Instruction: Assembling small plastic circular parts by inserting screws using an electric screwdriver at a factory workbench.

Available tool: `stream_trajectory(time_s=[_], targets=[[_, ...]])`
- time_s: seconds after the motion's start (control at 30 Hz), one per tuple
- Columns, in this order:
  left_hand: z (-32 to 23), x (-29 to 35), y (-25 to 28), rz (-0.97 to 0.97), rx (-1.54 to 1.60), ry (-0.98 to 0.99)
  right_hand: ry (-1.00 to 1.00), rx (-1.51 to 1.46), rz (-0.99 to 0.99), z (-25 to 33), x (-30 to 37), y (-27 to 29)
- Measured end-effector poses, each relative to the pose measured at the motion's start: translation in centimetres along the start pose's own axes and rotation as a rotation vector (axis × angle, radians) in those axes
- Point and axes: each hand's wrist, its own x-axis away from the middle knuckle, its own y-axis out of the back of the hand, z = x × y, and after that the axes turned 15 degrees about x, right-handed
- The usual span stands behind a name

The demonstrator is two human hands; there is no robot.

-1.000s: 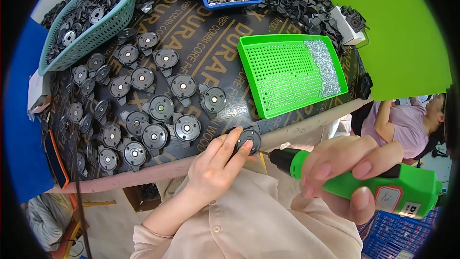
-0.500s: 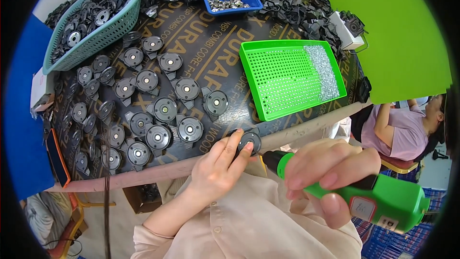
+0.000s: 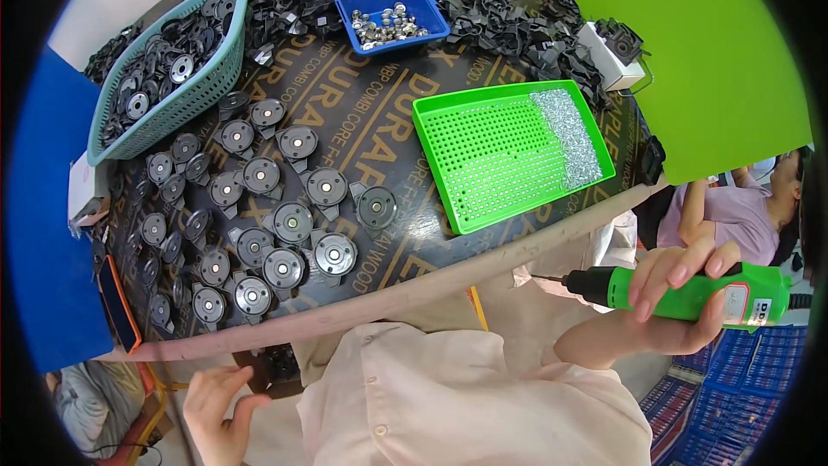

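My right hand [image 3: 660, 293] is wrapped round a green and black electric screwdriver [image 3: 621, 286], right of my body. Its thin bit points left, touching nothing. My left hand [image 3: 220, 414] is low at the left, below the table edge, with bent fingers and the thumb apart; nothing shows in it. Several round black disc parts with flat tabs [image 3: 260, 175] lie in rows across the left half of the table. Beyond the screwdriver, a green perforated tray [image 3: 423, 125] holds small silver screws [image 3: 569, 134], some standing in its holes and many heaped at its right end.
A teal basket [image 3: 181, 125] of black discs stands far left. A blue bin [image 3: 343, 22] holds metal pieces, before a heap of black parts [image 3: 492, 0]. An orange-edged phone [image 3: 121, 302] lies left; a white box [image 3: 608, 56] stands right. Another person [image 3: 724, 216] sits beyond.
My left hand has let go of a black disc part and moved down left, away from the screwdriver. My right hand has drawn the screwdriver to the right and up.
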Motion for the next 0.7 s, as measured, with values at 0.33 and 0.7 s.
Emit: stream_trajectory(time_s=[0.33, 0.7], targets=[[-11.6, -22.3, -13.6, 0.577, -0.112, -0.989, 0.016, -0.004, -0.091, 0.5, 1.1, -0.2], [-10.7, -24.5, -18.4, 0.826, -0.261, -0.991, 0.004, 0.123, -0.162, 0.2, 1.5, 0.9]])
